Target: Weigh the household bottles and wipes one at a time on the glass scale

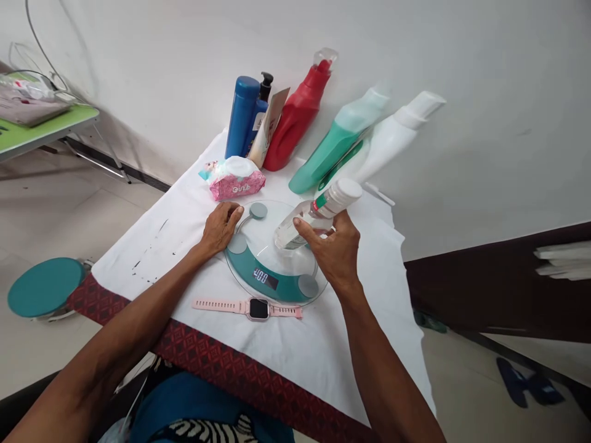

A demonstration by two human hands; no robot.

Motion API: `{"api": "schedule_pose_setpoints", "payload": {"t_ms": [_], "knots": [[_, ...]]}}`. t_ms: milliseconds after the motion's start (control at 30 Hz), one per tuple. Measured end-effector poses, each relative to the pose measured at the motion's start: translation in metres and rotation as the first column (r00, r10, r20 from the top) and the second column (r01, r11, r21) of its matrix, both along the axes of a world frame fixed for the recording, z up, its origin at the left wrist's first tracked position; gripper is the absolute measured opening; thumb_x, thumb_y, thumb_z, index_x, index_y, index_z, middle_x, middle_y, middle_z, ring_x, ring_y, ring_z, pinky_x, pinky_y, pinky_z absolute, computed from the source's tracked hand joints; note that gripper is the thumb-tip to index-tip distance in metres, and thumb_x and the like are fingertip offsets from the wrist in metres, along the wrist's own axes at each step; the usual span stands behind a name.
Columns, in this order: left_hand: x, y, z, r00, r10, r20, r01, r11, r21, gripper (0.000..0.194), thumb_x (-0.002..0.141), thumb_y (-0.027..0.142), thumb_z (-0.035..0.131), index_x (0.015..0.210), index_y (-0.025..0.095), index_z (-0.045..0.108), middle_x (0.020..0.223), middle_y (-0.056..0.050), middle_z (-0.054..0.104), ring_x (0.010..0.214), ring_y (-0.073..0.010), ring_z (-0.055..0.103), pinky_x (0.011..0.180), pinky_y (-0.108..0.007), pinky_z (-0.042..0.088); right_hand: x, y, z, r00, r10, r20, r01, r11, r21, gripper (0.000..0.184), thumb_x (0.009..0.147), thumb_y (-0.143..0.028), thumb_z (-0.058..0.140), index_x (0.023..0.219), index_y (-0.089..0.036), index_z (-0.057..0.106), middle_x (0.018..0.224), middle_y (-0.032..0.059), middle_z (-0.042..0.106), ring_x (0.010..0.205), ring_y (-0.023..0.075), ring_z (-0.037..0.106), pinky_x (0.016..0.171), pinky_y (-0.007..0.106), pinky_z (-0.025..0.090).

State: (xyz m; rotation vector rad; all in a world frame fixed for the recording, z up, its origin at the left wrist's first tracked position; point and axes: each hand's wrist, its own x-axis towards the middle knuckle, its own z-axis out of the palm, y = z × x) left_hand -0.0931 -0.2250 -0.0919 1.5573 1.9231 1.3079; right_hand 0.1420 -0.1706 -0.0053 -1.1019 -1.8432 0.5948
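On the white cloth lies a round glass bathroom scale (249,271) with a teal front band and a lit display (265,279). My right hand (339,249) is wrapped around a clear bottle (289,232) with a white cap and a green and red label. The bottle leans to the right above the scale's glass; whether its base touches is unclear. At the scale's left rim, my left hand (221,226) has its fingers curled together against the edge. A pink smartwatch (258,309) lies stretched out in front of the scale.
Behind the scale are a pink wipes pack (237,184), blue bottles (242,114), a beige tube (269,126), a red detergent bottle (298,117), a green bottle (337,138) and a white bottle (392,138). A teal stool (46,286) stands left; a wall rises behind.
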Motion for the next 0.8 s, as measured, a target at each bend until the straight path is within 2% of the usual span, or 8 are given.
{"api": "schedule_pose_setpoints", "payload": {"t_ms": [133, 233, 300, 400, 467, 533, 633, 800], "knots": [[0.001, 0.000, 0.001, 1.000, -0.001, -0.007, 0.001, 1.000, 0.007, 0.038, 0.106, 0.048, 0.039, 0.104, 0.021, 0.066, 0.109, -0.009, 0.073, 0.101, -0.0237, 0.064, 0.093, -0.038, 0.051, 0.003, -0.003, -0.001, 0.997, 0.066, -0.027, -0.068, 0.997, -0.048, 0.056, 0.079, -0.058, 0.083, 0.121, -0.025, 0.065, 0.119, 0.0073, 0.070, 0.108, 0.0279, 0.068, 0.085, 0.045, 0.063], [0.001, 0.000, 0.001, 1.000, -0.001, -0.002, 0.001, 1.000, 0.005, 0.037, 0.106, 0.048, 0.039, 0.105, 0.021, 0.066, 0.109, -0.009, 0.073, 0.101, -0.0238, 0.064, 0.094, -0.038, 0.051, 0.020, -0.011, -0.013, 0.993, 0.042, -0.111, -0.051, 0.996, -0.079, 0.069, 0.079, -0.060, 0.083, 0.135, -0.028, 0.058, 0.137, 0.0092, 0.064, 0.122, 0.0298, 0.065, 0.092, 0.047, 0.061], [0.002, 0.000, 0.002, 1.000, -0.001, -0.003, 0.001, 1.000, -0.005, 0.037, 0.106, 0.048, 0.040, 0.105, 0.022, 0.066, 0.110, -0.009, 0.074, 0.101, -0.0236, 0.064, 0.094, -0.038, 0.051, 0.037, -0.015, -0.031, 0.971, -0.089, -0.221, 0.068, 0.992, -0.102, 0.062, 0.086, -0.062, 0.074, 0.134, -0.027, 0.057, 0.136, 0.0103, 0.064, 0.123, 0.0286, 0.066, 0.092, 0.045, 0.060], [0.002, 0.000, 0.002, 1.000, -0.004, -0.001, 0.004, 1.000, -0.002, 0.038, 0.106, 0.049, 0.040, 0.106, 0.021, 0.067, 0.110, -0.009, 0.073, 0.100, -0.0233, 0.065, 0.093, -0.038, 0.052, 0.060, -0.016, -0.068, 0.874, -0.350, -0.338, 0.297, 0.934, -0.199, 0.050, 0.094, -0.067, 0.058, 0.114, -0.021, 0.062, 0.109, 0.0079, 0.070, 0.097, 0.0223, 0.072, 0.079, 0.038, 0.060], [0.001, 0.000, 0.002, 1.000, -0.006, -0.002, 0.006, 1.000, 0.010, 0.039, 0.106, 0.049, 0.041, 0.106, 0.021, 0.067, 0.109, -0.009, 0.073, 0.099, -0.0234, 0.065, 0.093, -0.038, 0.052, 0.070, -0.012, -0.089, 0.821, -0.458, -0.340, 0.374, 0.882, -0.286, 0.052, 0.093, -0.071, 0.055, 0.101, -0.020, 0.062, 0.092, 0.0040, 0.069, 0.078, 0.0175, 0.068, 0.068, 0.032, 0.056], [0.001, 0.000, 0.001, 1.000, -0.004, -0.005, 0.004, 1.000, 0.015, 0.039, 0.105, 0.050, 0.040, 0.106, 0.021, 0.067, 0.109, -0.009, 0.073, 0.100, -0.0238, 0.065, 0.092, -0.038, 0.052, 0.074, -0.006, -0.102, 0.785, -0.511, -0.349, 0.397, 0.849, -0.350, 0.052, 0.090, -0.072, 0.057, 0.096, -0.021, 0.060, 0.085, 0.0015, 0.066, 0.070, 0.0147, 0.064, 0.062, 0.029, 0.053], [0.000, 0.000, 0.001, 1.000, -0.002, -0.012, 0.002, 1.000, 0.007, 0.040, 0.105, 0.051, 0.039, 0.107, 0.021, 0.067, 0.111, -0.009, 0.073, 0.104, -0.0243, 0.066, 0.095, -0.038, 0.052, 0.075, -0.001, -0.106, 0.754, -0.529, -0.390, 0.393, 0.839, -0.377, 0.050, 0.088, -0.070, 0.059, 0.096, -0.021, 0.059, 0.085, 0.0010, 0.067, 0.070, 0.0136, 0.064, 0.062, 0.028, 0.052], [0.000, -0.001, 0.003, 1.000, -0.001, -0.028, 0.001, 1.000, -0.006, 0.041, 0.105, 0.051, 0.038, 0.107, 0.022, 0.067, 0.112, -0.009, 0.074, 0.107, -0.0253, 0.066, 0.097, -0.039, 0.051, 0.075, -0.002, -0.102, 0.772, -0.508, -0.382, 0.376, 0.850, -0.369, 0.048, 0.091, -0.066, 0.060, 0.097, -0.019, 0.063, 0.085, 0.0018, 0.069, 0.071, 0.0139, 0.065, 0.067, 0.029, 0.053]]}}
